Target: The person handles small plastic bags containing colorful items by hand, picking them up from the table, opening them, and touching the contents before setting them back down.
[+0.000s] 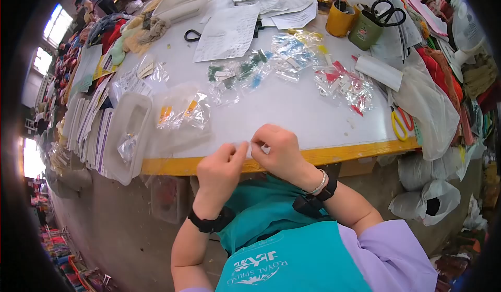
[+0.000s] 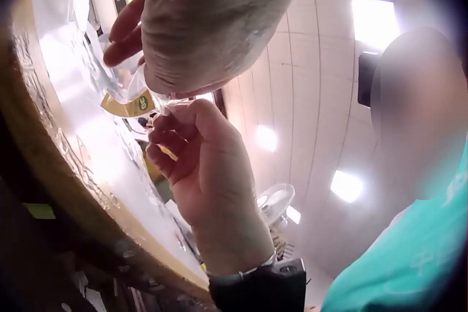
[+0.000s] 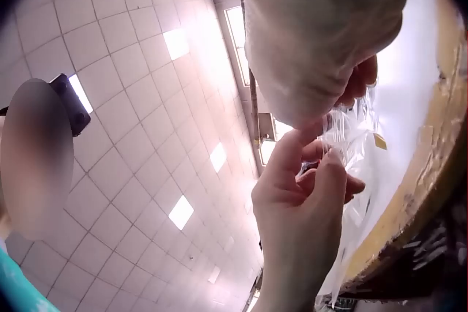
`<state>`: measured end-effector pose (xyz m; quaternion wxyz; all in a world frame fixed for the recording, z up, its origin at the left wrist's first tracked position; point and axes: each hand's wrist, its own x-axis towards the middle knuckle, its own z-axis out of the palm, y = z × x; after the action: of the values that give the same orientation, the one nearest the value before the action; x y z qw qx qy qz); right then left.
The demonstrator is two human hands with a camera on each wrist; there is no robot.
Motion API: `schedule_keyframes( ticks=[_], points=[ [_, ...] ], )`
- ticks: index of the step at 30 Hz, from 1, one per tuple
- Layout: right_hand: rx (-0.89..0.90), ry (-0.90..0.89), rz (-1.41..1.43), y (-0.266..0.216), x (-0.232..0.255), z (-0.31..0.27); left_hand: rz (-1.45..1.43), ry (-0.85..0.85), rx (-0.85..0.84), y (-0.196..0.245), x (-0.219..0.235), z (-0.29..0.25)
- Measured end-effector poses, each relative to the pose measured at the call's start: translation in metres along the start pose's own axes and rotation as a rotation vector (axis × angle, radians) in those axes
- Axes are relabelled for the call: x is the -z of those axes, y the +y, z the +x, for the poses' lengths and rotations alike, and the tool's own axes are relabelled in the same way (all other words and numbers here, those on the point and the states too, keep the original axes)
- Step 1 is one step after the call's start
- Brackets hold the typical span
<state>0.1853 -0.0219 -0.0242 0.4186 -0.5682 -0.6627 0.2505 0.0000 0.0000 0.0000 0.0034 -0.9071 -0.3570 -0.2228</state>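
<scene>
Close together over the front edge of the table (image 1: 292, 130), both hands pinch a small clear plastic bag (image 3: 355, 133). My left hand (image 1: 215, 172) holds it between thumb and curled fingers, and my right hand (image 1: 279, 148) grips it opposite, fingertips almost meeting. A curved yellow label (image 2: 128, 106) with a green mark shows beside the fingers in the left wrist view. In the head view the bag is mostly hidden by the fingers. Behind the left hand lie clear bags with yellow labels (image 1: 191, 107).
A white plastic tray (image 1: 147, 109) stands left, beside stacked cards (image 1: 86, 127). Bagged green pieces (image 1: 258, 57), blue pieces (image 1: 292, 62) and red pieces (image 1: 339, 72) lie farther back. Yellow-handled scissors (image 1: 399, 127) rest at the right edge. Paper sheets (image 1: 228, 31) and a green cup (image 1: 365, 31) stand behind.
</scene>
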Motion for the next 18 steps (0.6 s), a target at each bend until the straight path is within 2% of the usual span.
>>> schedule_keyframes(
  ticks=[2, 5, 7, 9, 12, 15, 18],
  points=[
    [0.09, -0.064, 0.104, 0.003, 0.0, 0.0, 0.049, 0.077, -0.049, -0.017, 0.004, 0.0],
    [0.181, 0.065, -0.077, 0.021, 0.029, 0.002, 0.131, 0.21, 0.016, -0.046, 0.023, 0.017],
    [0.096, 0.141, -0.172, 0.043, 0.064, 0.0, 0.14, 0.334, 0.056, -0.073, 0.038, 0.03],
    [-0.056, 0.205, -0.315, 0.076, 0.105, -0.006, 0.213, 0.327, 0.145, -0.106, 0.05, 0.035],
    [-0.235, 0.362, -0.505, 0.131, 0.173, -0.019, 0.219, 0.46, 0.211, -0.151, 0.051, 0.039],
    [-0.377, 0.39, -0.586, 0.162, 0.224, -0.032, -0.185, 0.536, 0.435, -0.186, 0.027, 0.028],
    [-0.387, 0.359, -0.631, 0.174, 0.237, -0.032, -0.119, 0.416, 0.571, -0.182, 0.012, 0.017]
  ],
)
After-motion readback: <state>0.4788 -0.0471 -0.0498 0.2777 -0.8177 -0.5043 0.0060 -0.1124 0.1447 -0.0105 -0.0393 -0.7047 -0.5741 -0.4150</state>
